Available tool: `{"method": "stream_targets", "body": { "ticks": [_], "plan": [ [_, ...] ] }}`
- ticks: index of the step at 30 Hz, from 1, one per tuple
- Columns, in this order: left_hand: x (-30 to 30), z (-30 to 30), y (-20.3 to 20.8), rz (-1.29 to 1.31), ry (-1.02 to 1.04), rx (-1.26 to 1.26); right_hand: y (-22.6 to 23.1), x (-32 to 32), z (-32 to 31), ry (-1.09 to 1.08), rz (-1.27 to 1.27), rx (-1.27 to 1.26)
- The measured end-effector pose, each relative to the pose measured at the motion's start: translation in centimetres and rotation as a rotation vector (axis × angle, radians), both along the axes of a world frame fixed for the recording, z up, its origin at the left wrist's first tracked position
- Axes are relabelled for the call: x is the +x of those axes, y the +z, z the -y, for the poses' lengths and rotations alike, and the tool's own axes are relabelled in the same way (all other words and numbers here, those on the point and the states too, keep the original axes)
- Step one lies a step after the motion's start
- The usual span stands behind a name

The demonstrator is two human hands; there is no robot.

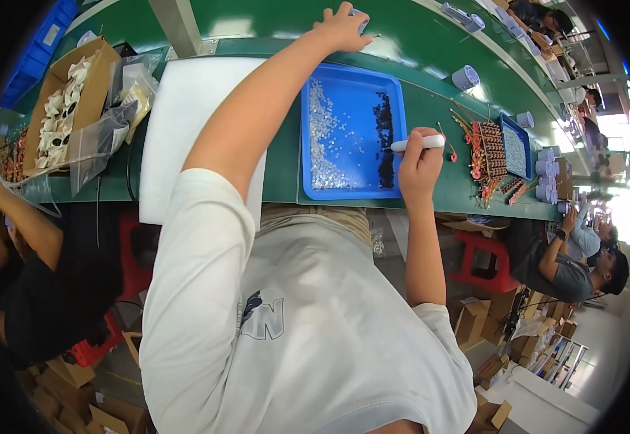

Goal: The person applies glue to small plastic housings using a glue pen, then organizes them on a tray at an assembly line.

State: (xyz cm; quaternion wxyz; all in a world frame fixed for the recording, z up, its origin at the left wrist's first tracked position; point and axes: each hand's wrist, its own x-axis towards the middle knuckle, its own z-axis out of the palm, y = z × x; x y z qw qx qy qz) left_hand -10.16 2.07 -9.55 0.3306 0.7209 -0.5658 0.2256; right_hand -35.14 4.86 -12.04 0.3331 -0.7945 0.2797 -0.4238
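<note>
My left hand (342, 30) is stretched out over the far side of the bench, its fingers curled round a pale lilac plastic cup-shaped part (362, 26) that is mostly hidden by them. In my right hand (419, 172) is a thick white pen-shaped tool (418, 143), lying across the right rim of a blue tray (362, 123) with its tip pointing left. Small translucent white pieces (322, 137) are heaped along the tray's left side, some scattered toward its middle. A dark band of small black pieces (385, 137) lies along the right side, close to the tool's tip.
Left of the tray lies a white foam sheet (177, 130), beside a carton (87, 108) of white parts and plastic bags. On the right are red-wired parts (485, 152), a smaller blue tray (515, 148) and several lilac cups (546, 173). Co-workers sit at both sides.
</note>
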Motion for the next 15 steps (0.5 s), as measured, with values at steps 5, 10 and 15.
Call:
{"method": "stream_targets", "body": {
  "ticks": [5, 10, 15],
  "plan": [
    [3.0, 4.6, -3.2, -0.358, -0.107, 0.046, 0.1, 0.6, 0.0, 0.044, 0.027, 0.049],
    [3.7, 4.2, -2.2, -0.313, -0.169, 0.007, 0.0, 0.8, 0.0, 0.083, 0.079, 0.094],
    [3.9, -2.2, 2.0, -0.282, -0.051, -0.167, -0.2, 0.8, -0.1, 0.074, 0.084, 0.124]
  ]
}}
